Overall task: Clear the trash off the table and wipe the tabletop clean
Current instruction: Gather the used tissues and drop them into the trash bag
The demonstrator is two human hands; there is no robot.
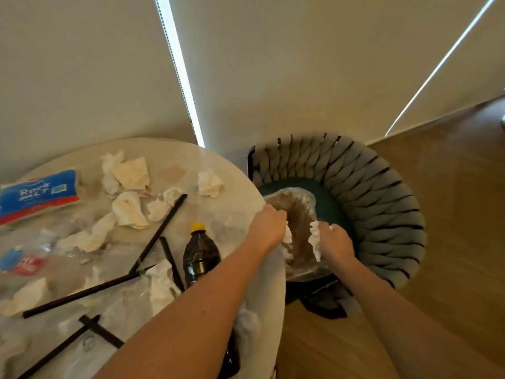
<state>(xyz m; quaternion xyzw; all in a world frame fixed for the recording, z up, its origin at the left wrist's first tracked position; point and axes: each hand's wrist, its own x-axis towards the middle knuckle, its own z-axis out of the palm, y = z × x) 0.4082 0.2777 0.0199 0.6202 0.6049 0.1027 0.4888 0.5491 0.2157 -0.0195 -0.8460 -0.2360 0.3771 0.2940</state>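
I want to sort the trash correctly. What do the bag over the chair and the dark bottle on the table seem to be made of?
The bag looks like thin clear plastic film: glossy, crinkled, see-through. The dark bottle seems to be transparent plastic holding dark liquid, with shiny highlights and a yellow cap; glass cannot be excluded.

left hand (269,225), right hand (334,242), grip closed

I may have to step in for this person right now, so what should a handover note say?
Left hand grips the rim of the clear plastic bag over the chair. Right hand holds a crumpled tissue at the bag's mouth.
Done: little.
Left: tissues, black straws, dark bottle and rock salt packet remain on the table; then wiping.
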